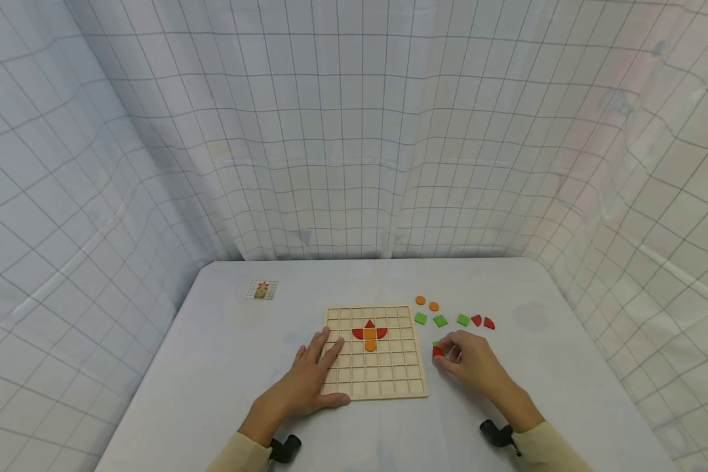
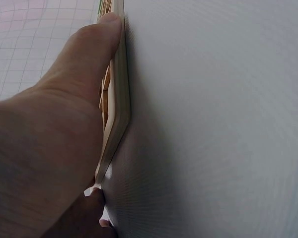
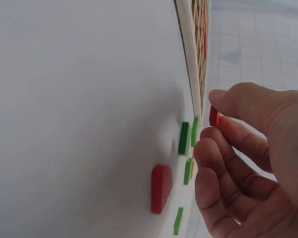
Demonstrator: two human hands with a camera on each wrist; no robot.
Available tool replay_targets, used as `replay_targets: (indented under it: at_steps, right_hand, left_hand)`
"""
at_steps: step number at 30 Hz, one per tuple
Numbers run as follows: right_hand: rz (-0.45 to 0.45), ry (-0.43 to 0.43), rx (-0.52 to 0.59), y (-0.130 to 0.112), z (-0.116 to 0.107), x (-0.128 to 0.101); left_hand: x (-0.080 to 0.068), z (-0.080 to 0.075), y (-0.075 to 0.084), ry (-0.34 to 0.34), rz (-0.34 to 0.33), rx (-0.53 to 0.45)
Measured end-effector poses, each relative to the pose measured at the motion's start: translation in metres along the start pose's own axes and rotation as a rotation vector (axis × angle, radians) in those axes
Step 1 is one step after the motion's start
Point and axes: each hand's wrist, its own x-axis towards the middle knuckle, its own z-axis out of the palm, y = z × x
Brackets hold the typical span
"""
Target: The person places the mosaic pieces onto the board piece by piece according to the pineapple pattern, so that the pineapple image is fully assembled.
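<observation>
A wooden grid board [image 1: 389, 380] lies on the white table. Red pieces [image 1: 370, 332] and orange pieces [image 1: 370, 342] form a small figure in its cells. My left hand [image 1: 315, 367] rests flat on the board's left part, and its thumb [image 2: 89, 54] lies against the board's edge [image 2: 120, 99]. My right hand [image 1: 469, 359] is just right of the board and pinches a small red piece [image 1: 438, 352] between thumb and fingers. The right wrist view shows that red piece [image 3: 214, 116] held a little above the table.
Loose pieces lie right of the board: two orange discs [image 1: 427, 303], three green squares [image 1: 440, 320], two red quarter pieces [image 1: 482, 322] and a green piece [image 1: 435, 343] by my fingers. A pattern card [image 1: 262, 290] lies at the back left. Grid-patterned curtains surround the table.
</observation>
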Motion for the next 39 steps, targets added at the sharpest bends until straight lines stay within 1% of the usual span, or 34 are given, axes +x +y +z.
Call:
replay_targets:
  at_steps: [5,8,12,17,27,34,39]
  right_hand:
    - [-0.078,0.01,0.035,-0.008,0.007,0.008]
    - [-0.09,-0.005,0.038,-0.013,0.011,0.013]
    - [-0.076,-0.045,0.046,-0.02,0.017,0.022]
    - [-0.093,-0.078,0.05,-0.028,0.025,0.031]
    - [-0.108,-0.152,0.049,-0.045,0.041,0.049]
    - [-0.102,-0.172,0.004,-0.053,0.05,0.056]
    - [-0.084,-0.177,0.0,-0.058,0.054,0.058]
  left_hand:
    - [0.0,0.0,0.0,-0.002,-0.002,0.005]
    - [-0.001,-0.001,0.001,-0.003,-0.001,0.007]
    - [-0.001,-0.003,0.003,-0.003,0.007,-0.002]
    - [0.0,-0.003,0.004,0.003,0.011,-0.002]
    - [0.0,-0.001,0.002,0.002,-0.01,0.007]
    - [0.0,-0.001,0.001,0.001,-0.005,-0.003]
    - [-0.001,0.0,0.0,0.001,-0.007,-0.008]
